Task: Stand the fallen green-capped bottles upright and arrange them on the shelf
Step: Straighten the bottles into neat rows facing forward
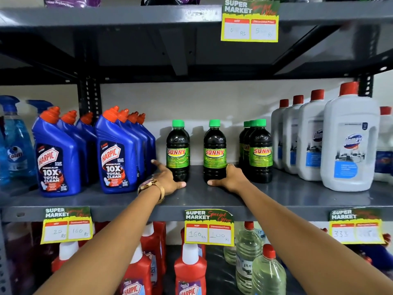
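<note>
Dark Sunny bottles with green caps stand upright on the grey middle shelf (276,194). The left bottle (178,150) has my left hand (168,179) wrapped round its base, thumb in front and index finger stretched out to the left. The middle bottle (214,150) is held at its base by my right hand (230,177), thumb in front. To the right a tight row of three more green-capped bottles (260,150) stands one behind another, untouched. None lies on its side.
Blue Harpic bottles (116,154) crowd the shelf just left of my left hand. White red-capped jugs (348,143) stand at the right. Blue spray bottles (14,145) stand far left. Price tags (209,227) hang from the shelf edge; red and clear bottles fill the shelf below.
</note>
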### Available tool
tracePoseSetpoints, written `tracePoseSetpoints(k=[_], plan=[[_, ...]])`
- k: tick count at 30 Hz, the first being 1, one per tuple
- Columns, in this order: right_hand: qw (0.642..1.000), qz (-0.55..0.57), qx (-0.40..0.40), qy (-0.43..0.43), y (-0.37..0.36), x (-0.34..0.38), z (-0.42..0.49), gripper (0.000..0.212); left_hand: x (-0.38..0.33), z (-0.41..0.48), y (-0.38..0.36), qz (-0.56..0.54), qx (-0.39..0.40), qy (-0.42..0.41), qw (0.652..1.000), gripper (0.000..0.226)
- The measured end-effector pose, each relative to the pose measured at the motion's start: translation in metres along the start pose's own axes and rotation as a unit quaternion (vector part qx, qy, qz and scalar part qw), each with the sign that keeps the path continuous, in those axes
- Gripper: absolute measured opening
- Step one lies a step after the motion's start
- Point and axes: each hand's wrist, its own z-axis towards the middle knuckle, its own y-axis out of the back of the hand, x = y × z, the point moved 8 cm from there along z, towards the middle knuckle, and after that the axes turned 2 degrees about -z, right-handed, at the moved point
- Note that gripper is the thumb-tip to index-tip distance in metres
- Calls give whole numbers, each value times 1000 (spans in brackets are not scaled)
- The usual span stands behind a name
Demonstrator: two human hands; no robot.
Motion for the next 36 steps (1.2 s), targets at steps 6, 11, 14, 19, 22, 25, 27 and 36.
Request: tracePoseSetpoints(k=[6, 11, 14, 19, 22, 25, 27, 36], plan=[[989, 138, 45, -8, 29, -13, -19, 21, -58, -74, 17, 96, -186, -223, 952, 95], [983, 84, -152, -68, 106, -71, -31, 41, -129, -98, -19, 59, 26, -424, 904, 35], [982, 89, -95, -136, 109, -94, -25, 115, -153, -90, -52, 94, 110, -405, 903, 41], [991, 72, -58, -93, 96, -98, -4, 94, -153, -78, -83, 80, 147, -370, 914, 40], [995, 39, -67, -68, 93, -97, -1, 77, -148, -73, -88, 69, 161, -360, 916, 41], [996, 25, -64, -55, 91, -95, 1, 76, -146, -71, -90, 58, 162, -351, 920, 41], [996, 19, -72, -55, 91, -96, 0, 77, -145, -71, -90, 49, 161, -346, 923, 40], [995, 26, -81, -54, 93, -98, -1, 75, -145, -72, -86, 43, 155, -339, 927, 39]])
